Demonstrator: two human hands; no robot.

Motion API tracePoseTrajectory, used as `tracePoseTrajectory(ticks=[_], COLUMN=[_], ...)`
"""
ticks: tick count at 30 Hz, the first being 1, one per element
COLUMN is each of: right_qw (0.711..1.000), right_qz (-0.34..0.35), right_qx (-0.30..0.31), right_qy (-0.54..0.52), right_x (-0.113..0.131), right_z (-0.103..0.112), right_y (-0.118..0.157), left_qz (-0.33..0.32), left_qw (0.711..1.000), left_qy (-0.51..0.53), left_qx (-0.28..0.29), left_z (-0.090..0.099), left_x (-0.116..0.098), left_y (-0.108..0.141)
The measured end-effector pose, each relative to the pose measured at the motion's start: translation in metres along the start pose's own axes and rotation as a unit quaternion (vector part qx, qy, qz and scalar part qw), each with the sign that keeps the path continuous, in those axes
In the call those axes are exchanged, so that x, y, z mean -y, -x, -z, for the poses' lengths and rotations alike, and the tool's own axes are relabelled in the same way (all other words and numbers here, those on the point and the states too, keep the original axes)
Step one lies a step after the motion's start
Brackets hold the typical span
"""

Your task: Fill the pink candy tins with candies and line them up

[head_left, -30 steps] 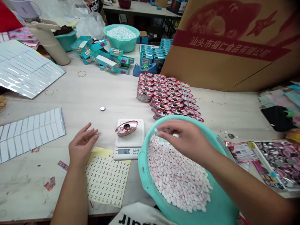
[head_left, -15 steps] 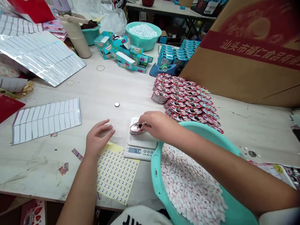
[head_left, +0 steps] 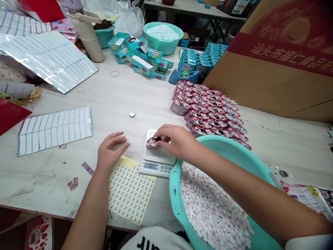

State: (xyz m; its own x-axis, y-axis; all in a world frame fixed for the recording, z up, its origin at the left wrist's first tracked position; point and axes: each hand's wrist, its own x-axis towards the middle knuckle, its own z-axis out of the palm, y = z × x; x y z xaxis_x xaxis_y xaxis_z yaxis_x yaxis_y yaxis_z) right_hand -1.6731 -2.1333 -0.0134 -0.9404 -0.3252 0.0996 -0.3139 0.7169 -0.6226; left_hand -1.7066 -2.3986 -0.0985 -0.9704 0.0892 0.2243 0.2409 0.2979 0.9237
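On the white digital scale [head_left: 158, 158] rests a small red and white oval pack [head_left: 153, 142]. My right hand [head_left: 173, 139] grips the pack's right side between thumb and fingers. Left of the scale, my left hand [head_left: 111, 149] hovers with thumb and fingers apart, holding nothing. Below it lies a yellow sheet of number stickers [head_left: 131, 194], partly under the scale. A teal basin [head_left: 175, 198] of pale pink candies [head_left: 210, 205] stands under my right forearm. Rows of similar oval packs [head_left: 208, 111] are stacked behind the basin.
A large cardboard box [head_left: 260, 83] leans at the back right. Teal cartons [head_left: 143, 64], a tape dispenser [head_left: 183, 77] and a basin of white candies [head_left: 161, 43] stand further back. Silvery sheets [head_left: 56, 130] lie at the left, and a round metal disc [head_left: 132, 114] sits mid-table.
The pack on the scale is turned more toward me, and the scale's reading has risen. The whole view has shifted slightly; my left hand keeps its open pose.
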Motion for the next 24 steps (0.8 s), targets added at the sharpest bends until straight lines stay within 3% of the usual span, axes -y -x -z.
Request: tracePoseTrajectory(ticks=[8, 17, 21, 24], right_qw=[0.999, 0.994, 0.989, 0.984], right_qz=[0.007, 0.068, 0.083, 0.025], right_qx=[-0.042, -0.077, -0.103, -0.101], right_qy=[-0.013, -0.023, 0.067, 0.144], right_x=[-0.003, -0.001, 0.012, 0.009], right_z=[-0.006, -0.012, 0.013, 0.044], right_y=[0.007, 0.013, 0.036, 0.073], left_qz=[-0.008, -0.019, -0.013, -0.012], left_qw=[1.000, 1.000, 1.000, 1.000], left_qy=[0.008, 0.014, 0.011, 0.010], left_qx=[-0.008, 0.000, -0.004, 0.000], left_z=[-0.002, 0.001, 0.000, -0.001], left_x=[-0.001, 0.002, 0.000, -0.002], left_y=[-0.001, -0.001, 0.000, 0.000])
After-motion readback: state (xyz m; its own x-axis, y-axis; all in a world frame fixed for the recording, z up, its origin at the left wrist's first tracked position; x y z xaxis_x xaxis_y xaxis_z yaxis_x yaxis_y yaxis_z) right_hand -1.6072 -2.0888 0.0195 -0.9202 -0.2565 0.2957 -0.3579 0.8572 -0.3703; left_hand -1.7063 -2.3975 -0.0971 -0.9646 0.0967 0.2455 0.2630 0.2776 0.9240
